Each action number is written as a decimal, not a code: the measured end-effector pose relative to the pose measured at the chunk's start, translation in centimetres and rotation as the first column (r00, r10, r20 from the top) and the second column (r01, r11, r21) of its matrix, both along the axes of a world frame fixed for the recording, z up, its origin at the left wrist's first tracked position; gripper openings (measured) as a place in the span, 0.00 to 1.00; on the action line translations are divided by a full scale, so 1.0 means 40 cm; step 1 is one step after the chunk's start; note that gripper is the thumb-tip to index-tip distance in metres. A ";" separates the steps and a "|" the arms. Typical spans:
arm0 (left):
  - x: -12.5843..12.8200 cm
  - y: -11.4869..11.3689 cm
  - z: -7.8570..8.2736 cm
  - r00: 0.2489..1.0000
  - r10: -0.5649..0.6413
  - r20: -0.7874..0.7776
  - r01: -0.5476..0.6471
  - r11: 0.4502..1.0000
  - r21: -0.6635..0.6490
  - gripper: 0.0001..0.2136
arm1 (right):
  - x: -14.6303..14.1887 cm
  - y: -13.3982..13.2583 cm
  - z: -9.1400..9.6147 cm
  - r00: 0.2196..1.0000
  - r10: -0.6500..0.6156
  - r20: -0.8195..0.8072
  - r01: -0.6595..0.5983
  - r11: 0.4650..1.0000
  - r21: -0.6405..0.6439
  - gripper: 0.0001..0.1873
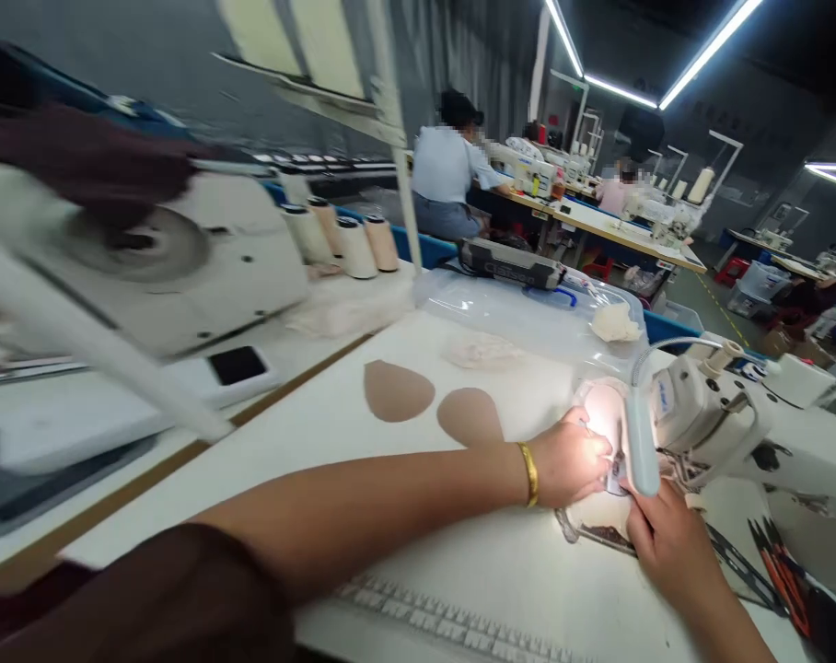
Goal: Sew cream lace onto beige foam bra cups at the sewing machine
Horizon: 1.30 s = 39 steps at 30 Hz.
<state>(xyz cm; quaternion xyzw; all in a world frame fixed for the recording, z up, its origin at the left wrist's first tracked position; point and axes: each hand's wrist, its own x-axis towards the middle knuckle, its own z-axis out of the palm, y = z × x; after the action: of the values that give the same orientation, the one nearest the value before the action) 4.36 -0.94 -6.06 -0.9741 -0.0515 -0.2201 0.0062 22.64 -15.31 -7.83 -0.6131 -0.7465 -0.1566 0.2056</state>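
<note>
My left hand (571,459), with a gold bracelet (529,474) at its wrist, lies at the needle area of a white sewing machine (687,405). Its fingers are bent and closed on a pale pinkish fabric piece (603,405). On the other side of the needle, my right hand (673,529) has its fingers curled together at the near edge of the same fabric. The lit lamp (642,442) hides part of its fingertips and the stitching spot. Two brown teardrop-shaped pieces (399,391) lie flat on the table, left of my hands.
A clear plastic tray (446,299) at the back bears a dark cylindrical device (511,264). Thread cones (355,249) stand behind left, near a white post (394,120). Red-handled tools (783,575) lie at right. A printed ruler strip (459,626) runs along the front. Other people sit farther off.
</note>
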 end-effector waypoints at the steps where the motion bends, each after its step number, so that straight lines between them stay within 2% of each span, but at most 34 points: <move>1: -0.004 -0.007 0.003 0.999 -0.013 -0.031 0.014 1.000 0.025 0.08 | 0.009 0.000 -0.011 1.000 0.024 -0.001 -0.024 0.999 0.045 0.16; 4: -0.037 0.012 0.032 0.992 0.027 -0.124 -0.024 0.999 0.021 0.08 | 0.044 0.014 -0.045 0.993 0.120 0.014 -0.121 0.983 0.138 0.14; 6: -0.082 0.061 0.070 0.970 0.169 -0.176 -0.186 0.979 -0.086 0.05 | 0.065 0.030 -0.063 0.983 0.180 0.027 -0.182 0.971 0.154 0.13; 7: -0.111 0.092 0.092 0.942 0.272 -0.195 -0.304 0.940 -0.156 0.04 | 0.072 0.037 -0.068 0.978 0.206 0.031 -0.208 0.966 0.153 0.13; 8: -0.143 0.126 0.112 0.895 0.396 -0.205 -0.440 0.861 -0.257 0.03 | 0.077 0.042 -0.071 0.974 0.223 0.031 -0.225 0.962 0.155 0.12; 9: -0.174 0.160 0.130 0.853 0.483 -0.197 -0.521 0.802 -0.293 0.05 | 0.079 0.047 -0.072 0.972 0.232 0.024 -0.233 0.960 0.157 0.11; 12: -0.255 0.235 0.163 0.771 0.604 -0.199 -0.629 0.676 -0.385 0.03 | 0.071 0.051 -0.059 0.971 0.237 -0.016 -0.229 0.955 0.189 0.10; 15: -0.296 0.244 0.179 0.770 0.613 -0.175 -0.598 0.598 -0.534 0.06 | 0.040 0.038 -0.029 0.948 0.309 -0.079 -0.288 0.936 0.200 0.10; 16: -0.301 0.232 0.185 0.784 0.602 -0.151 -0.559 0.578 -0.595 0.05 | 0.021 0.030 -0.016 0.931 0.339 -0.137 -0.316 0.934 0.167 0.10; 18: -0.300 0.192 0.200 0.822 0.562 -0.096 -0.452 0.538 -0.712 0.03 | -0.031 0.008 0.011 0.870 0.344 -0.354 -0.357 0.934 0.030 0.10; 19: -0.297 0.166 0.208 0.842 0.535 -0.074 -0.398 0.523 -0.754 0.04 | -0.065 -0.002 0.024 0.813 0.287 -0.506 -0.361 0.931 -0.052 0.11; 20: -0.294 0.137 0.215 0.867 0.495 -0.049 -0.329 0.498 -0.802 0.06 | -0.104 -0.011 0.038 0.724 0.204 -0.659 -0.372 0.920 -0.124 0.16; 21: -0.290 0.107 0.219 0.896 0.443 -0.017 -0.237 0.447 -0.862 0.07 | -0.145 -0.017 0.051 0.594 0.129 -0.794 -0.396 0.906 -0.148 0.24; 22: -0.288 0.075 0.220 0.923 0.385 0.023 -0.127 0.362 -0.924 0.08 | -0.185 -0.020 0.064 0.429 0.066 -0.901 -0.401 0.908 -0.125 0.30; 23: -0.287 0.044 0.218 0.942 0.328 0.076 0.001 0.223 -0.975 0.09 | -0.222 -0.020 0.076 0.267 -0.001 -0.964 -0.423 0.898 -0.118 0.33; 24: -0.287 0.013 0.211 0.951 0.285 0.124 0.112 0.059 -0.992 0.09 | -0.255 -0.017 0.087 0.123 -0.080 -0.989 -0.471 0.873 -0.129 0.34; 25: -0.287 -0.016 0.201 0.952 0.262 0.161 0.196 -0.113 -0.974 0.10 | -0.280 -0.014 0.097 -0.001 -0.132 -0.991 -0.471 0.874 -0.116 0.32; 26: -0.287 -0.044 0.187 0.951 0.255 0.173 0.241 -0.265 -0.934 0.10 | -0.298 -0.011 0.104 -0.090 -0.164 -0.982 -0.465 0.879 -0.104 0.28; 27: -0.286 -0.069 0.171 0.954 0.256 0.157 0.248 -0.378 -0.892 0.11 | -0.309 -0.010 0.110 -0.148 -0.175 -0.973 -0.447 0.890 -0.092 0.25; 28: -0.284 -0.092 0.154 0.958 0.256 0.130 0.241 -0.468 -0.850 0.12 | -0.314 -0.011 0.113 -0.174 -0.168 -0.970 -0.419 0.905 -0.082 0.23; 29: -0.279 -0.112 0.137 0.960 0.260 0.103 0.233 -0.537 -0.811 0.14 | -0.314 -0.015 0.114 -0.176 -0.157 -0.972 -0.397 0.915 -0.076 0.22; 30: -0.273 -0.129 0.121 0.959 0.273 0.083 0.233 -0.584 -0.778 0.16 | -0.311 -0.020 0.114 -0.166 -0.147 -0.975 -0.380 0.922 -0.075 0.23; 31: -0.266 -0.143 0.108 0.952 0.299 0.072 0.248 -0.607 -0.755 0.18 | -0.306 -0.026 0.112 -0.153 -0.143 -0.978 -0.366 0.927 -0.078 0.25; 33: -0.250 -0.162 0.092 0.915 0.393 0.090 0.327 -0.593 -0.736 0.17 | -0.292 -0.038 0.105 -0.147 -0.163 -0.976 -0.346 0.932 -0.104 0.28; 36: -0.228 -0.182 0.089 0.821 0.546 0.166 0.467 -0.477 -0.744 0.17 | -0.270 -0.046 0.090 -0.152 -0.203 -0.967 -0.283 0.947 -0.154 0.26; 39: -0.218 -0.207 0.088 0.755 0.620 0.214 0.522 -0.370 -0.769 0.18 | -0.253 -0.046 0.074 -0.079 -0.181 -0.980 -0.175 0.971 -0.165 0.20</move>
<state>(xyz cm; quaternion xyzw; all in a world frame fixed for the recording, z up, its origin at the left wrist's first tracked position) -4.35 -9.24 -2.53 -0.3570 -0.2606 -0.3914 -0.8071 12.52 -17.15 -4.88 -0.5508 -0.3653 0.4357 0.6110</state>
